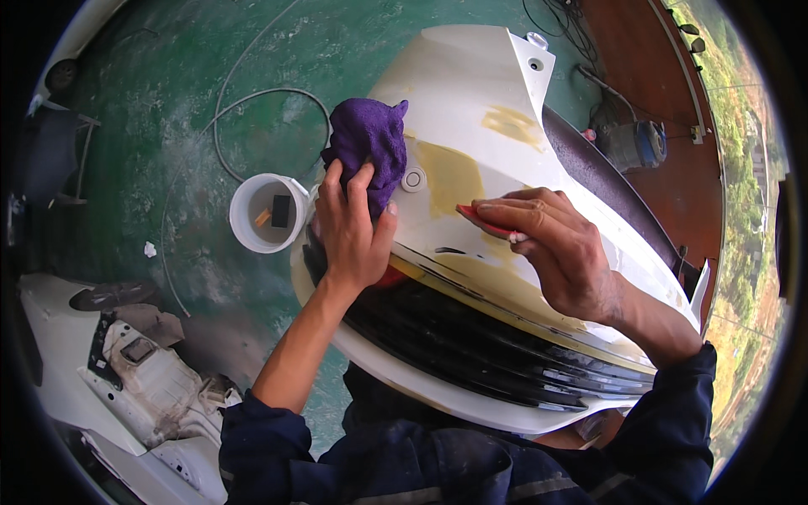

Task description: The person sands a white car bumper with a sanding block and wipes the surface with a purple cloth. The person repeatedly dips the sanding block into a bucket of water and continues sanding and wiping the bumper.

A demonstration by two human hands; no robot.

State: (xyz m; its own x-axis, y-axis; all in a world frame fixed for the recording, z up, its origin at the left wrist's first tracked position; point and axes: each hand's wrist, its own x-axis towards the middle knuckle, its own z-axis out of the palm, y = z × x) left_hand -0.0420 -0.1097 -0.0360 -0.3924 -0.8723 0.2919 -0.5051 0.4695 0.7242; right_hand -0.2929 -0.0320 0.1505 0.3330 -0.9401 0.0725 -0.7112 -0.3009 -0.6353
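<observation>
Pinching the red pad between thumb and closely set fingers: right hand, over the white bumper; can't tell whether the pad's underside touches it. Left hand, fingers parted, has a purple cloth bunched between fingers and thumb at the bumper's near-left end.

Pad looks thin, light, fairly stiff; best held by its back edge, fingers laid along the top. Cloth is soft and limp, likely light, easiest gathered at the middle; can't tell if damp. Bumper spans below both hands: broad, curved, probably light for its size, with some flex. Glossy white areas likely slippery; yellow patches between the hands look matt, probably grippier. To shift it, hold both ends, off the patches. Black strip below the hands looks smooth, probably slick. Bucket stands on the floor, left of left hand.
</observation>
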